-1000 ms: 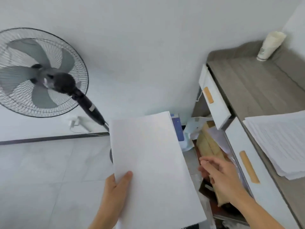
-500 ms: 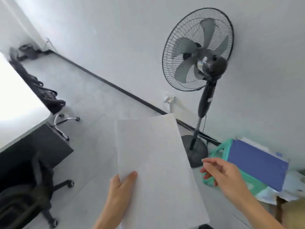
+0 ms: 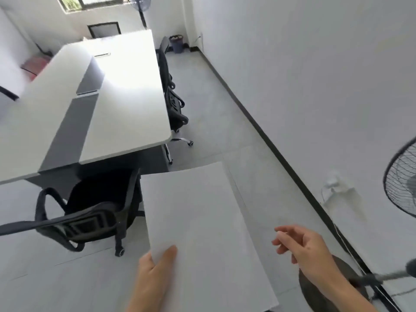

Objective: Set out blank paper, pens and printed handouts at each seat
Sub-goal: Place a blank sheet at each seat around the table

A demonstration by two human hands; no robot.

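Here we are at the end of the room, and our left hand (image 3: 153, 280) has the blank paper (image 3: 202, 228) out in front of us, held flat and low over the grey tiled floor (image 3: 225, 122). The thumb (image 3: 167, 253) lies pressed on top of the near left corner, pinching the paper against fingers hidden beneath; whether it is one sheet or several, we cannot tell. Our right hand (image 3: 308, 255) hangs just to the right of the paper, apart from it, fingers loosely bent and holding nothing. Ahead on the left stretches the long white table (image 3: 126, 104), a grey strip (image 3: 74, 122) running down its middle and bright glare on its top. A black office chair (image 3: 94, 212) stands at the near end, just left of the paper's far edge, and more black chairs (image 3: 174, 104) are tucked along the table's right side. A black skirting board (image 3: 258, 124) runs along the white wall on the right. At the right edge we catch the grille of a standing fan (image 3: 403, 183), its round base (image 3: 310, 293) partly behind our right forearm. Far off in the corner sits a dark waste bin (image 3: 177, 43).
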